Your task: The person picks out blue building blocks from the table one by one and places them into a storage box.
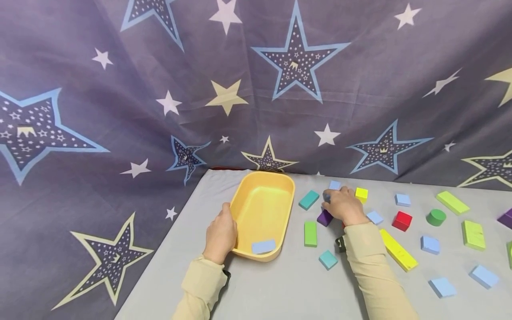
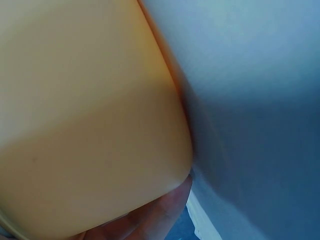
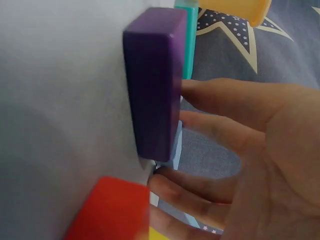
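My left hand (image 1: 221, 233) grips the left wall of a yellow plastic tub (image 1: 262, 198); in the left wrist view its fingers (image 2: 165, 210) curl against the tub's outside. A flat light blue block (image 1: 263, 246) lies inside at the near end. To the right, my right hand (image 1: 345, 205) is low over the table, thumb and fingertips at a small dark blue block (image 1: 327, 196). A purple block (image 3: 155, 85) stands just before those fingers in the right wrist view, partly hiding their tips. Close by are a red block (image 3: 112, 210) and a teal block (image 1: 309, 200).
Several more blocks spread over the grey-white tablecloth: a green block (image 1: 310, 234), a long yellow block (image 1: 398, 250), a red cube (image 1: 402, 221), a green cylinder (image 1: 436, 217) and light blue pieces (image 1: 442, 287). A star-patterned curtain (image 1: 200, 111) hangs behind and left of the table.
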Available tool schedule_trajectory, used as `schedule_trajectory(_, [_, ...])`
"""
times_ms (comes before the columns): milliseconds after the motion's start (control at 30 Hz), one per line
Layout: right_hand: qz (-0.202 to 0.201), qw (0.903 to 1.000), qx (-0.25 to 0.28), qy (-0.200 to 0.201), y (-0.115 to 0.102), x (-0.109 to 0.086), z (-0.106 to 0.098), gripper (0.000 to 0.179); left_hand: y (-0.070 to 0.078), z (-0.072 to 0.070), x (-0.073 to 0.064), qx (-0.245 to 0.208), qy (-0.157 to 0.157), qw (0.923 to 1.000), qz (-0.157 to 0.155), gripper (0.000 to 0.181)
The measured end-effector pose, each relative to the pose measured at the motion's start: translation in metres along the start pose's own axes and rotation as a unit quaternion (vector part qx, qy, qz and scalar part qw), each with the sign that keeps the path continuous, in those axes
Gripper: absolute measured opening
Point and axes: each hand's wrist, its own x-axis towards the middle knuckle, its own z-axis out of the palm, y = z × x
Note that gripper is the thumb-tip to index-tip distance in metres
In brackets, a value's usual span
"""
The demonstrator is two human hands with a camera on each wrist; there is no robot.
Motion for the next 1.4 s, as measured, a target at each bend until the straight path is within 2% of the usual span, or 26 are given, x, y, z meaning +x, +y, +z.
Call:
schedule_trajectory(133, [0.001, 0.9998, 0.010, 0.015, 0.0004, 0.0022, 0.0015, 0.044, 0.0005, -0.0006, 0.0011, 0.001, 0.000, 1.0000, 0.001, 0.038])
schedule_trajectory(333, [-0.002, 0.9968, 0.049, 0.063, 0.0042, 0.0049, 0.0039, 0.032, 0.0003, -0.0008, 0.0011, 0.002, -0.001, 1.0000, 0.000, 0.038])
schedule_trajectory(567, [-0.002, 0.9936, 0.071, 0.088, 0.0046, 0.0045, 0.0045, 0.029, -0.0001, 0.0004, 0.0006, 0.000, 0.002, 1.0000, 0.000, 0.038])
schedule_trajectory(900, [-0.039, 0.9802, 0.095, 0.169, 0.0090, 0.0059, 0.0070, 0.020, 0.0020, -0.0010, 0.0016, 0.000, 0.001, 1.0000, -0.001, 0.037])
schedule_trajectory(1200, [-0.043, 0.9746, 0.104, 0.194, 0.0081, 0.0053, 0.0079, 0.016, 0.0020, -0.0012, 0.0012, -0.001, 0.002, 1.0000, -0.006, 0.037])
schedule_trajectory(1400, [-0.059, 0.9669, 0.113, 0.221, 0.0065, 0.0037, 0.0077, 0.015, -0.0002, -0.0002, 0.0003, -0.002, 0.006, 1.0000, 0.002, 0.037])
